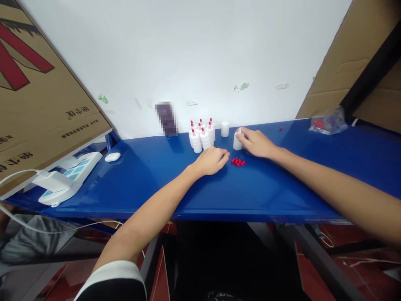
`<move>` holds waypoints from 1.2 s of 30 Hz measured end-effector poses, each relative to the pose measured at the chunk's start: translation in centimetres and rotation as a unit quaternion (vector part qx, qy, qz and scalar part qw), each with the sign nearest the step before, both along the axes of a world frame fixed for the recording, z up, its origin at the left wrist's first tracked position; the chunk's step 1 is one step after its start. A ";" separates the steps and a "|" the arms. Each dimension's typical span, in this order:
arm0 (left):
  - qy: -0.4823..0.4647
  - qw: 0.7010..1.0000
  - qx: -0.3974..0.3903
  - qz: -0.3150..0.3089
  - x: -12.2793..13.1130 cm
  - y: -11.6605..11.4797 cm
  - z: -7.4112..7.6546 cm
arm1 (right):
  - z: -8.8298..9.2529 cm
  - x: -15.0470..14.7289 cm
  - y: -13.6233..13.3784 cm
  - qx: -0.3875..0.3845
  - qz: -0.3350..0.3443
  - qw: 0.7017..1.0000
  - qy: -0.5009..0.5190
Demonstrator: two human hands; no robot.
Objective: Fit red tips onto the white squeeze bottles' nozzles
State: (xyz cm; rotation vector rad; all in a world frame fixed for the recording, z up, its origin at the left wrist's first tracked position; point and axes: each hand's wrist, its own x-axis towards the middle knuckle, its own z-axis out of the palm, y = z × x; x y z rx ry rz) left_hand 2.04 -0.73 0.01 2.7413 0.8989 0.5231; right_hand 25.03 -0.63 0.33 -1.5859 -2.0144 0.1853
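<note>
My right hand (257, 143) has its thumb and fingers around the top of a small white bottle (237, 143), which stands upright on the blue table. My left hand (212, 161) rests on the table with its fingers curled together; anything between them is hidden. A small pile of red caps (238, 162) lies just right of my left hand, in front of the held bottle. Behind my left hand stands a tight group of white bottles (196, 144) with red tips. Between that group and my right hand is a white bottle or container (224, 129) with no red tip showing.
The blue table (131, 179) meets a white wall. On its left are a power strip (78, 171) with a plugged-in adapter and a white oval case (112, 156). A dark phone-like object leans on the wall. At right lie a clear bag (328, 122) and one loose red cap (281, 129).
</note>
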 end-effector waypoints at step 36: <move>-0.116 0.977 0.039 -0.177 0.1 1.1 -0.9 | 0.0 0.2 0.2 -0.016 0.025 1.000 0.007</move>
